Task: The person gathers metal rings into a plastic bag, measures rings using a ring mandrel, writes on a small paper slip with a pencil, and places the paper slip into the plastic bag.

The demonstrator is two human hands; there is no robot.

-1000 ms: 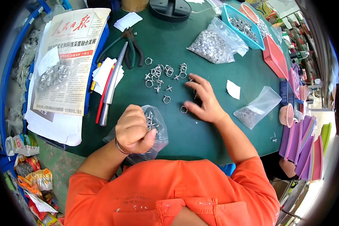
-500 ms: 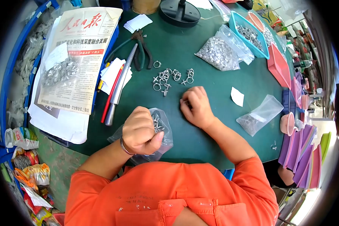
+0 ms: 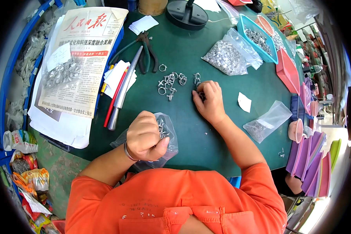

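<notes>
Newspaper [image 3: 76, 91] and hand tools on a green bench [image 3: 183, 48].
Green-handled pliers [image 3: 146, 54] lie open above a tapered metal mandrel [image 3: 124, 90], with a red pencil [image 3: 116, 97] alongside it; white paper slips [image 3: 143, 24] sit near a round black base [image 3: 187, 15] at the far edge, a white paper scrap [image 3: 244, 102] lies farther right, a pink tray [image 3: 288, 72] stands near the right edge, and purple trays [image 3: 300, 156] lean beyond.

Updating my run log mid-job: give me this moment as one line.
left hand: closed on clear bag | right hand: curled over small metal pieces, grip unclear | loose rings: on green table, left of right hand
</notes>
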